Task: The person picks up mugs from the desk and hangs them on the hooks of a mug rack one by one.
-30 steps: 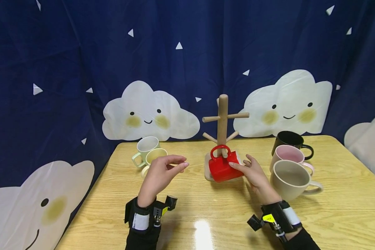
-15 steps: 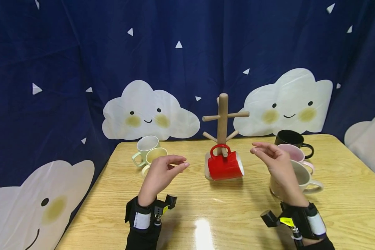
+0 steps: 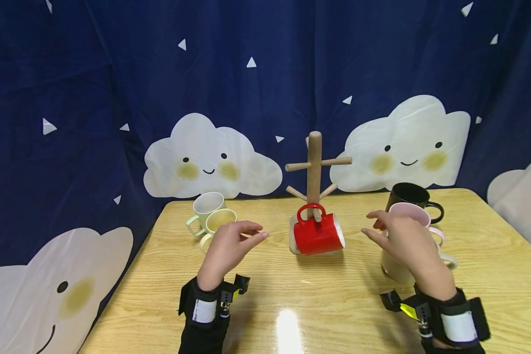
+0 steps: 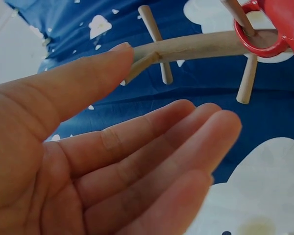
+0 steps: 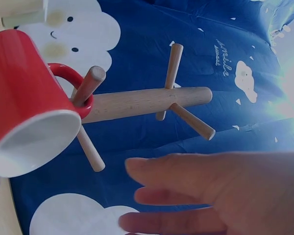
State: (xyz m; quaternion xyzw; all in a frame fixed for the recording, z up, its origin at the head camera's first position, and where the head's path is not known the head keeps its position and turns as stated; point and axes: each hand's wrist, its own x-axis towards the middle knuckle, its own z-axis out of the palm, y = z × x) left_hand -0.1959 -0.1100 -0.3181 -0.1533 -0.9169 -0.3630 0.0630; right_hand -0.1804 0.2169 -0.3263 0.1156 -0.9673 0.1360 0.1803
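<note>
A red mug [image 3: 316, 237] hangs by its handle from a low front peg of the wooden mug tree [image 3: 314, 172], tilted with its white mouth to the right. Left of the tree, my left hand [image 3: 230, 248] hovers over the table with relaxed fingers, holding nothing; its palm and fingers [image 4: 152, 147] show in the left wrist view. My right hand [image 3: 409, 246] is over the mugs on the right, fingers loose and nothing in them. It overlaps the beige mug [image 3: 394, 265] and part of the pink mug [image 3: 410, 211] in the head view.
A black mug [image 3: 409, 194] stands behind the pink one at the right. On the left are a pale green mug [image 3: 209, 202] and a yellow mug [image 3: 221, 220], partly behind my left hand. A dark blue curtain [image 3: 265, 59] with clouds hangs behind the wooden table [image 3: 327, 305].
My right hand has let go of the red mug and moved right, over the mugs there. The red mug now hangs on the peg by itself. My left hand has barely moved.
</note>
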